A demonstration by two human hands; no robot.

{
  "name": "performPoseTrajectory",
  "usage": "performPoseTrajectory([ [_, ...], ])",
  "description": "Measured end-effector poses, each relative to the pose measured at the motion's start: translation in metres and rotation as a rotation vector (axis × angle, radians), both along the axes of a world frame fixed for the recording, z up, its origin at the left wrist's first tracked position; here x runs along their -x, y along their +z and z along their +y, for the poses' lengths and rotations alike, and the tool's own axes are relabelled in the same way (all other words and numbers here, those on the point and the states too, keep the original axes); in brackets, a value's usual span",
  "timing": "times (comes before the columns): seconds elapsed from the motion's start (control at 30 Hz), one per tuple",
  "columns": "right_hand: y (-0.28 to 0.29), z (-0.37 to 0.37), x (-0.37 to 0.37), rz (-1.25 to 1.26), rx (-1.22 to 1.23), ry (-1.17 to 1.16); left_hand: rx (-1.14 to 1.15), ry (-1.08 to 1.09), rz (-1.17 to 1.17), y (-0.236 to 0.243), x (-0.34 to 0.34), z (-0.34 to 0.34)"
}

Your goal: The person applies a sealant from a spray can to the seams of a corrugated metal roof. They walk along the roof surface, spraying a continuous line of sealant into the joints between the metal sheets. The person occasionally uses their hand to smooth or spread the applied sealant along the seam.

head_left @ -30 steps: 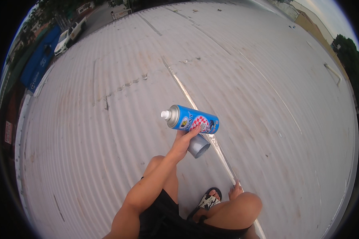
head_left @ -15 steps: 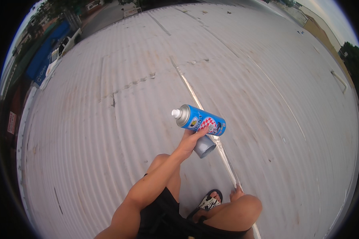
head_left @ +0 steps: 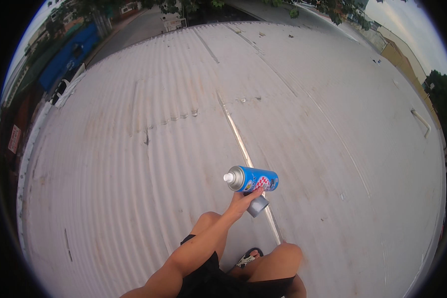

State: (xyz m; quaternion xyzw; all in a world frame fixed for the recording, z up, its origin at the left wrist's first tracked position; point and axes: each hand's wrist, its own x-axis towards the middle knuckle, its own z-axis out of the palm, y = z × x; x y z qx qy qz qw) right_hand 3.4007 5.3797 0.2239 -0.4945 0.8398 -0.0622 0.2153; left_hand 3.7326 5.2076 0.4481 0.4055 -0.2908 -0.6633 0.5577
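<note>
Left hand (head_left: 243,201) wrapped round a blue spray can (head_left: 257,179), thumb laid across the label; grey cap (head_left: 258,205) in the same grip, just below the can at 6 o'clock. Far fingers hidden from me; cannot tell which of them pin the cap. Clock taken from the can: it lies on its side in the air over the ribbed roof (head_left: 342,238), white tip (head_left: 228,177) toward 9. Right hand hidden at the bent right knee (head_left: 285,256), 5 o'clock; its grip I cannot tell. Shiny strip (head_left: 239,136) on the roof runs from 11 to 5, passing behind the can. Sandal (head_left: 247,258) at 6; black shorts (head_left: 208,278) at 7. Farther out: pale pipe (head_left: 422,123) at 2, near the roof's edge.
</note>
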Motion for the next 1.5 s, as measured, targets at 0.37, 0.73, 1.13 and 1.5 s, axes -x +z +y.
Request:
performPoseTrajectory([
  [0.37,0.355,-0.117,-0.065,-0.318,-0.001,0.086,-0.313,-0.08,-0.463,0.274,-0.058,0.034],
  [0.73,0.706,-0.073,-0.047,-0.481,0.068,-0.284,-0.441,-0.185,-0.576,0.479,-0.12,0.063],
  [1.13,0.763,0.208,0.028,-0.12,-0.295,-1.075,-0.328,-0.216,-0.584,0.541,-0.011,-0.03],
  [1.5,0.72,0.232,0.017,0.113,-0.06,-1.295,-0.189,-0.491,-0.468,0.552,0.15,-0.112],
])
